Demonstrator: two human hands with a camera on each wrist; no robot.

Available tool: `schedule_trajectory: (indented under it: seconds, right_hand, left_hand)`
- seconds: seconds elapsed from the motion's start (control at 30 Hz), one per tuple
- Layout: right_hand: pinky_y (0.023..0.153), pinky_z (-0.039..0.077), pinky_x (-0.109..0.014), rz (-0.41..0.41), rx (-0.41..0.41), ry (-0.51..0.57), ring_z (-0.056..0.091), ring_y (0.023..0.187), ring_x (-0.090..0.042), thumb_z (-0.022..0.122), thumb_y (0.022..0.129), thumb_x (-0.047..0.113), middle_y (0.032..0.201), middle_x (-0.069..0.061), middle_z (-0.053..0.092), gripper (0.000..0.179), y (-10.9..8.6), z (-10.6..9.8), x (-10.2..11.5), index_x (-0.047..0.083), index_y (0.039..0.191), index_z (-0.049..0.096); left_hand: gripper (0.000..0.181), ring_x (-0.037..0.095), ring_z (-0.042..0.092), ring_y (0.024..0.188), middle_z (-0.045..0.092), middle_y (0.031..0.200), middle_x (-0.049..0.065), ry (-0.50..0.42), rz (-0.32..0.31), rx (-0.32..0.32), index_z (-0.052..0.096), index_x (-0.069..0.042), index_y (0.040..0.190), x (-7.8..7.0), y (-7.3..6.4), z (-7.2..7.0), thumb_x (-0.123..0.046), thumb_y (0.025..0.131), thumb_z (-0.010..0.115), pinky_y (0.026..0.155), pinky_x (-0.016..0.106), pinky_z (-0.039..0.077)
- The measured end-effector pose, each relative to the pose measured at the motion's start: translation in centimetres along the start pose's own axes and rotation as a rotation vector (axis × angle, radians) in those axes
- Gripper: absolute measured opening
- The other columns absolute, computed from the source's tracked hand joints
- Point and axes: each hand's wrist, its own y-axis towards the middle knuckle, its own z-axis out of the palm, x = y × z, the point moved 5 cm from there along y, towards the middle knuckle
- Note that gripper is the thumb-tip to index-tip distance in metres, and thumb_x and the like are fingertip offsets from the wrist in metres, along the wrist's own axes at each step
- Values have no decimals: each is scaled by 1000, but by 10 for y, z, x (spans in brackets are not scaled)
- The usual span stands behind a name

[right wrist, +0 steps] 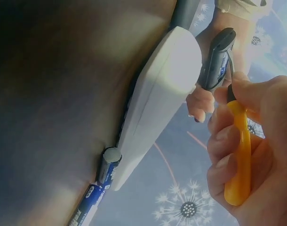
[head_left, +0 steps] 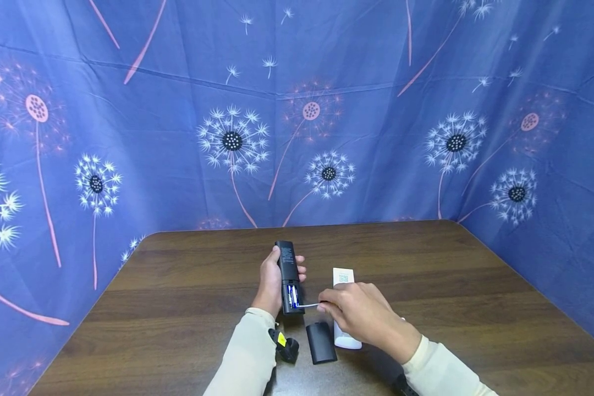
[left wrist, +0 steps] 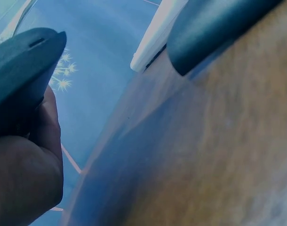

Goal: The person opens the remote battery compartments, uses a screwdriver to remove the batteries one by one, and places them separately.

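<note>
My left hand (head_left: 269, 285) grips a black remote control (head_left: 288, 261), its back turned up and its battery bay uncovered. Blue-and-white batteries (head_left: 293, 296) sit in that bay. My right hand (head_left: 358, 308) grips a screwdriver (right wrist: 238, 160) with a yellow handle; its thin metal shaft (head_left: 309, 305) reaches sideways to the batteries at the bay's lower end. In the left wrist view, the end of the black remote (left wrist: 26, 70) shows above the left fingers. On the table below lies a black battery cover (head_left: 320, 344).
A white remote (head_left: 347, 342) lies right of the cover, partly hidden under my right hand. Two loose blue batteries (right wrist: 110, 165) rest beside it in the right wrist view. The brown wooden table (head_left: 203, 264) ends at a blue dandelion-print curtain (head_left: 277, 71).
</note>
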Motion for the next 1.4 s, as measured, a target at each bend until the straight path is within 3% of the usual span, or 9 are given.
schedule_trajectory:
  seconds: [0.2,0.43,0.6,0.83,0.97,1.4]
  right_hand:
    - [43,38,-23,-17,-27,-22,48,54,4,72,94,28,73,20,63,5,-1,0,1,23,91,74]
    - [43,38,-22,-7,-14,-5,47,54,3,73,93,25,75,16,65,4,-1,1,3,21,94,74]
    - [43,39,-23,-18,-19,-28,47,53,1,71,95,26,73,14,63,6,-2,1,4,21,94,73]
    - [42,41,-26,-42,-45,-51,49,53,0,71,95,26,71,12,61,7,-2,1,6,21,90,71]
    - [43,42,-27,-60,-79,-83,50,52,-2,73,94,25,70,12,60,6,-1,0,7,21,89,71]
    - [40,39,-26,-74,-142,-129,48,49,-3,76,91,24,67,12,58,7,-2,-5,8,22,86,71]
  left_hand:
    - [63,14,62,67,64,92,10,-30,-30,10,37,8,140,3,0,1,-44,110,18,58,27,55]
    - [57,13,60,63,63,85,7,-36,-43,-19,34,3,139,5,-1,0,-42,110,18,54,26,53]
    - [60,11,57,61,60,83,5,-26,-52,-23,38,6,134,8,1,-1,-44,110,17,52,24,51]
    - [48,11,55,60,59,84,5,-18,-45,-31,29,-7,141,7,0,-1,-42,110,20,51,24,51]
    - [48,12,55,59,59,83,5,-29,-46,-24,28,-7,142,5,1,0,-42,110,21,51,24,50]
    - [58,11,55,60,59,84,4,-13,-63,-26,34,1,140,4,2,1,-47,109,21,52,24,51]
